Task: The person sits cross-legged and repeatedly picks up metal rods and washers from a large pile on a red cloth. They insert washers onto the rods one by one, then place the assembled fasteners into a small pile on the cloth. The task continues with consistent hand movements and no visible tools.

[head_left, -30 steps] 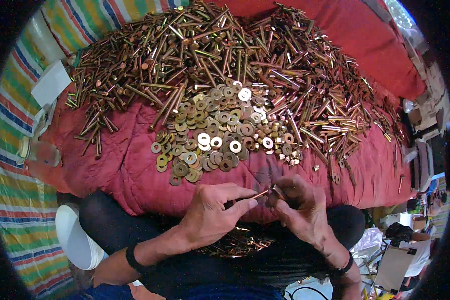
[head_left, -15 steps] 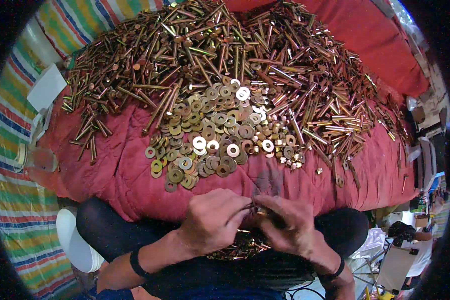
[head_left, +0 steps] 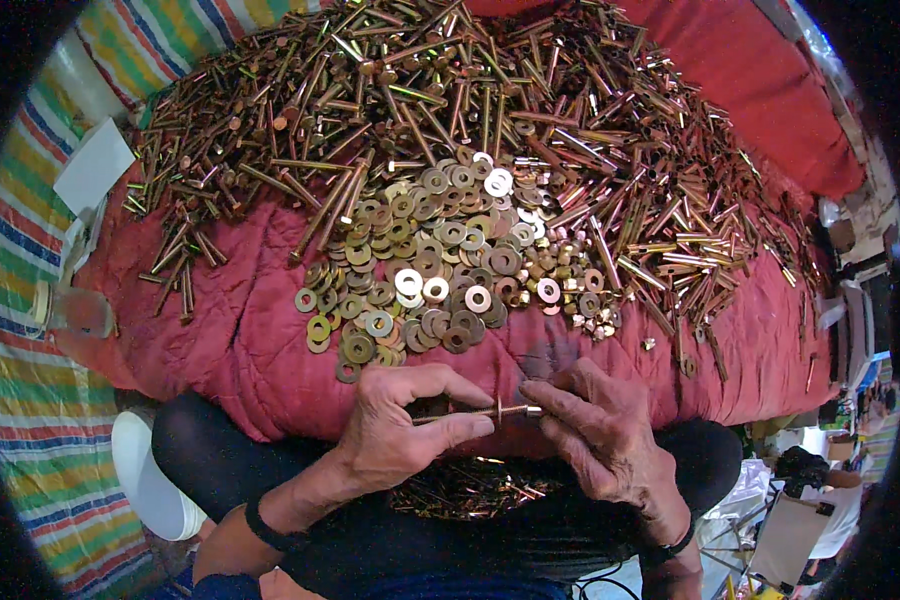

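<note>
My left hand (head_left: 400,425) pinches a threaded bolt (head_left: 518,411) between thumb and forefinger, level above my lap. A flat washer (head_left: 500,409) sits on the bolt just past those fingertips. At the bolt's right end is a small bright piece, too small to make out for certain. My right hand (head_left: 600,425) is beside that end, its fingers apart above and below it; whether they touch it I cannot tell. Beyond my hands, a heap of brassy washers (head_left: 450,235) lies on red quilted cloth (head_left: 270,330), with small nuts (head_left: 595,320) at its right.
Long bolts (head_left: 270,130) are heaped at the far left, metal sleeves and rods (head_left: 660,200) at the right. More metal pieces (head_left: 470,488) lie in my lap. A white bucket (head_left: 155,480) stands at my left. Striped sheeting (head_left: 50,430) borders the left; a person (head_left: 820,480) is at lower right.
My hands have moved apart, the right one opening and drawing rightward. The bolt with its washer now shows between them, where the fingers covered it before.
</note>
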The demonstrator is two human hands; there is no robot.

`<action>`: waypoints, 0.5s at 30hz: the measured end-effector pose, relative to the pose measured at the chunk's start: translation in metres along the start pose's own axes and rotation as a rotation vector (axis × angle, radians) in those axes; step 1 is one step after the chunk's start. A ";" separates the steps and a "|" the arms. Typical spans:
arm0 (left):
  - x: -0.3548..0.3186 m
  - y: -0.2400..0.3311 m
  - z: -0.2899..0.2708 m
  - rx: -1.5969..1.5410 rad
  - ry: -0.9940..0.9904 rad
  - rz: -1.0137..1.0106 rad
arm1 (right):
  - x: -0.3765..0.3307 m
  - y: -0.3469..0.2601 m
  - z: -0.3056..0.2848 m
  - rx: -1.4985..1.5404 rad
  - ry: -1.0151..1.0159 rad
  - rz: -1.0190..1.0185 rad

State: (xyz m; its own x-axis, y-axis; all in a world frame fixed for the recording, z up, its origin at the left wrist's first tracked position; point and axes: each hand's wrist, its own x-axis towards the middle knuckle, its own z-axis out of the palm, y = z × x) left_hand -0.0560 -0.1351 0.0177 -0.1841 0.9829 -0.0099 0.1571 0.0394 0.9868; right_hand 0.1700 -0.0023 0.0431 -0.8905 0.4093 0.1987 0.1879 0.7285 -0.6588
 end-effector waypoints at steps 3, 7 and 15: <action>0.001 -0.001 0.000 0.015 -0.040 0.018 | 0.000 -0.004 0.000 0.063 0.003 0.008; 0.002 0.001 -0.001 0.023 -0.141 0.111 | 0.000 -0.005 -0.003 0.137 -0.004 -0.031; -0.001 0.006 0.023 -0.672 -0.212 -0.341 | 0.024 -0.024 0.027 -0.117 -0.071 -0.511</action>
State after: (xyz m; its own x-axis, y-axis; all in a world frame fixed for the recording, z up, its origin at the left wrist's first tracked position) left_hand -0.0328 -0.1320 0.0201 0.0829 0.9522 -0.2941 -0.5083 0.2942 0.8094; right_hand 0.1329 -0.0252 0.0441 -0.9056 -0.0497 0.4213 -0.2367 0.8833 -0.4046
